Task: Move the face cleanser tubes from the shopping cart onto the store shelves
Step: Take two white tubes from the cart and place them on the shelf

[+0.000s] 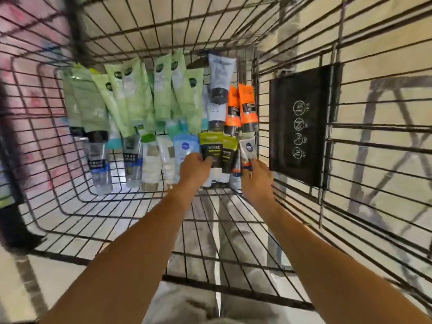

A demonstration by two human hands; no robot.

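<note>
You had both bare arms reaching down into the black wire shopping cart (374,149), where all the face cleanser tubes lay heaped against its far end, none of them out of the cart. Your left hand (195,169) had its fingers curled round the lower end of an olive-green and black plastic tube (211,148), thumb on its dark face, while the side of the hand touched the pale blue tube with a round dark-blue logo (185,146) just beside it. Your right hand (257,176) pinched the bottom of a small silver-white tube with an orange end (248,149), which stood tilted close against the cart's right-hand wall. Between the two held tubes lay a second olive-green and black tube (228,153). Behind them, farther from you, two orange tubes with dark caps (243,104) lay side by side, next to a tall white tube with a grey cap (219,78). A fan of pale green tubes (163,90) overlapped across the middle and left of the heap. Nearer you on the left were clear tubes with blue bands (98,164) and cream-white tubes (149,164), caps pointing your way. A black rectangular placard with white round symbols (301,127) hung on the cart's right wall, just beside your right hand. The frame was blurred, so I could not read the tubes' lettering.
</note>
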